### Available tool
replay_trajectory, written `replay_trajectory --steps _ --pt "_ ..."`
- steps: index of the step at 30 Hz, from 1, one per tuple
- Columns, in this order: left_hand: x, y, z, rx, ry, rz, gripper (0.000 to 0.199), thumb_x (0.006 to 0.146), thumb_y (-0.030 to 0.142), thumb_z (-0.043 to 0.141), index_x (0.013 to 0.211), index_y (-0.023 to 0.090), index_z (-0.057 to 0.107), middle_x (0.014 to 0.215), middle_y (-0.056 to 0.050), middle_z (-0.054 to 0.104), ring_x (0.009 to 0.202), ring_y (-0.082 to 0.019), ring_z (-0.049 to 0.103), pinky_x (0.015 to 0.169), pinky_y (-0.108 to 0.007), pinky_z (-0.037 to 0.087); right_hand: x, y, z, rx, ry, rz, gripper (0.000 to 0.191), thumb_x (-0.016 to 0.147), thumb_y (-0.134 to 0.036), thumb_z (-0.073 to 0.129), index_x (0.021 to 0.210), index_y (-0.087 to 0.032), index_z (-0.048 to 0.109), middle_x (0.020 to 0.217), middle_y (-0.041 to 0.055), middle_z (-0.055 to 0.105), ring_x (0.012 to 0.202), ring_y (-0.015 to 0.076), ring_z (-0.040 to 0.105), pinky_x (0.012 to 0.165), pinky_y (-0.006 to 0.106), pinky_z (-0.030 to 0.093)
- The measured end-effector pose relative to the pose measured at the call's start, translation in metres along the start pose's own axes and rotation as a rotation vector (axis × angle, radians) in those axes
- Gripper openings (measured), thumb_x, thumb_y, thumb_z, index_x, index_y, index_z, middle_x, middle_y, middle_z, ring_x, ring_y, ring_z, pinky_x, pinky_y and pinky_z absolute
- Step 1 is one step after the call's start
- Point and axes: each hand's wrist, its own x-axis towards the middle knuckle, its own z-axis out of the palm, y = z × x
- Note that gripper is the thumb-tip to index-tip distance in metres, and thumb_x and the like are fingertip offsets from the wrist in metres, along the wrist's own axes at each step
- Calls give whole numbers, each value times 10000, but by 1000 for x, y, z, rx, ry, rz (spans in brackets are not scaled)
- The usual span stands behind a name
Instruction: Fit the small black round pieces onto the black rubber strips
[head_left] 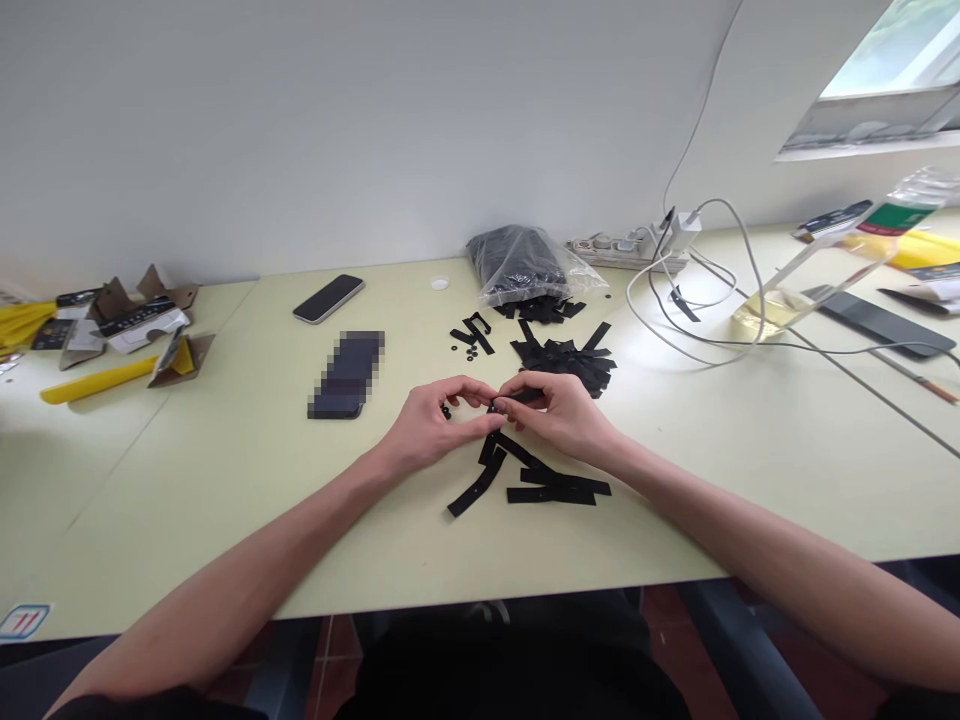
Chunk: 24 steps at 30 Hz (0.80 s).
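Observation:
My left hand (442, 422) and my right hand (559, 412) meet fingertip to fingertip over the table. Each pinches a part of a small black strip (528, 396), partly hidden by the fingers. Below the hands lie several loose black strips (477, 484), some overlapping. Just behind my right hand is a pile of black strips (564, 360). A few small black rings (471, 353) sit beside some short black pieces (480, 332). Farther back, a clear plastic bag (517, 262) holds more black pieces, and some spill out at its front.
Two phones, one dark (328, 298) and one partly pixelated (346, 376), lie left. Yellow items with cardboard (112, 378) are at the far left. A power strip (626, 252) with looping white cables, a tilted clear bottle (832, 260) and a dark flat device (877, 322) stand right.

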Motion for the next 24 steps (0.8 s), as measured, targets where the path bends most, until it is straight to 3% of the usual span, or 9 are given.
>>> replay_trajectory --steps 2,5,8,24 --pt "-1 1 2 57 34 41 275 828 383 795 1025 213 706 999 -36 728 917 -187 664 801 -297 537 0 0 1 13 -10 18 288 928 -480 637 922 -210 736 889 74 726 749 208 662 638 339 512" --pt "-1 2 4 102 62 55 157 922 337 686 1014 211 706 977 -30 731 879 -171 664 786 -294 534 1 1 0 61 -49 45 298 926 -486 643 913 -203 735 793 60 703 679 193 650 606 331 504" --pt "-1 1 2 67 48 25 184 984 312 584 1043 214 729 978 -39 748 841 -168 678 741 -288 537 2 1 -2 131 -74 55 308 925 -486 648 928 -190 731 767 56 692 658 184 649 623 336 522" --pt "0 -1 0 -7 31 -5 196 962 353 628 997 207 754 973 -47 766 860 -184 691 783 -308 553 -1 -4 -2 85 -97 50 284 930 -464 628 945 -197 723 755 48 686 671 189 641 602 327 496"
